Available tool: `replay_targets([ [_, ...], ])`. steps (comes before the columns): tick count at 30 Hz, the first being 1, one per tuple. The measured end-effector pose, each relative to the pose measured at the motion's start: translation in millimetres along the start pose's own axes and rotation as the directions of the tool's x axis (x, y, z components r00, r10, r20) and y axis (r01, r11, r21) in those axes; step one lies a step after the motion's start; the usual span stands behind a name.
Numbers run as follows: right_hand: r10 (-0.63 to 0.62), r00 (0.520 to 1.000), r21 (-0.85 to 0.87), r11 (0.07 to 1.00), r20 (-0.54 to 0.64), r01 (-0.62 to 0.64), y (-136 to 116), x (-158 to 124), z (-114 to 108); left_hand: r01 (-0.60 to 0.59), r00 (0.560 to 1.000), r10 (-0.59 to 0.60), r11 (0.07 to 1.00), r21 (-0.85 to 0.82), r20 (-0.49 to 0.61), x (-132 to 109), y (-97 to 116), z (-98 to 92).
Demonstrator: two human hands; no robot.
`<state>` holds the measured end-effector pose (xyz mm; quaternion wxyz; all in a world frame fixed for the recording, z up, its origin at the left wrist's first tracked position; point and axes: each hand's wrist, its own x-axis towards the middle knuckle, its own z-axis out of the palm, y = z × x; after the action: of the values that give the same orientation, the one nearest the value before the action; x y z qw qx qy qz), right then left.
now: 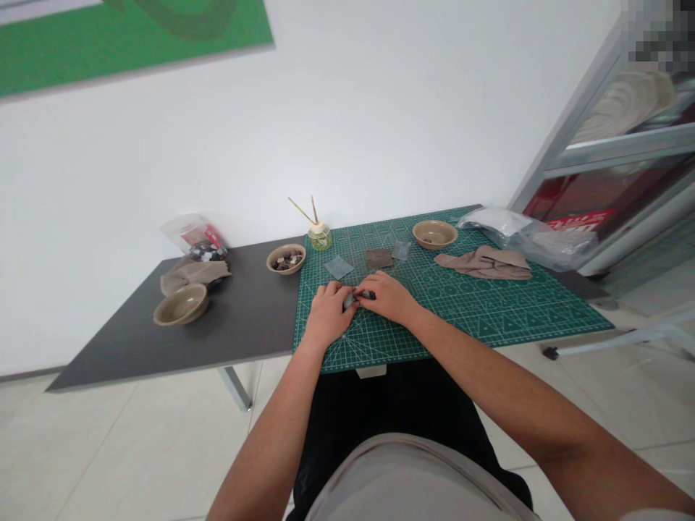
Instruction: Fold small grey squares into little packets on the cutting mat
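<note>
Over the green cutting mat point(489, 311), my two hands meet with fingertips almost touching. My left hand point(329, 317) is closed on a small grey piece point(349, 300), mostly covered by the fingers. Pinched in my right hand point(389, 298) is a small dark object point(370, 295); its kind is too small to make out. Just beyond the fingers lie a pale blue-grey square point(339, 267), a brown square point(379, 258) and a small greyish, shiny square point(402, 250), all flat on the mat.
Farther off stand a bowl of dark and pinkish bits point(286, 259), a reed diffuser point(320, 235) and a tan bowl point(435, 234). A brown cloth point(486, 263) and clear plastic bag point(535, 235) lie right. Another bowl point(182, 305), cloth point(192, 274) and bag point(198, 235) sit left.
</note>
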<state>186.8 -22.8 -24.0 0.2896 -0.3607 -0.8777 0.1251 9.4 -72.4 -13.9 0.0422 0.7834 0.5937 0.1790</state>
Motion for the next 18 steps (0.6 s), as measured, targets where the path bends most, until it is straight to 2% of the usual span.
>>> replay_targets([
  [10, 0.101, 0.994, -0.095, 0.990, -0.042, -0.105, 0.9, -0.4, 0.4, 0.014, 1.000, -0.015, 1.000, 0.017, 0.025, 0.4, 3.1, -2.4],
  [13, 0.102, 0.995, -0.069, 0.992, -0.025, -0.103, 1.5, -0.4, -0.2, 0.020, 0.999, -0.021, 0.999, 0.037, 0.033, -0.3, 4.7, -2.7],
  [18, 0.187, 0.980, -0.009, 0.982, -0.074, -0.188, 4.3, 0.7, 0.4, 0.022, 0.998, -0.025, 0.998, 0.058, 0.057, -1.5, 7.7, -3.7],
])
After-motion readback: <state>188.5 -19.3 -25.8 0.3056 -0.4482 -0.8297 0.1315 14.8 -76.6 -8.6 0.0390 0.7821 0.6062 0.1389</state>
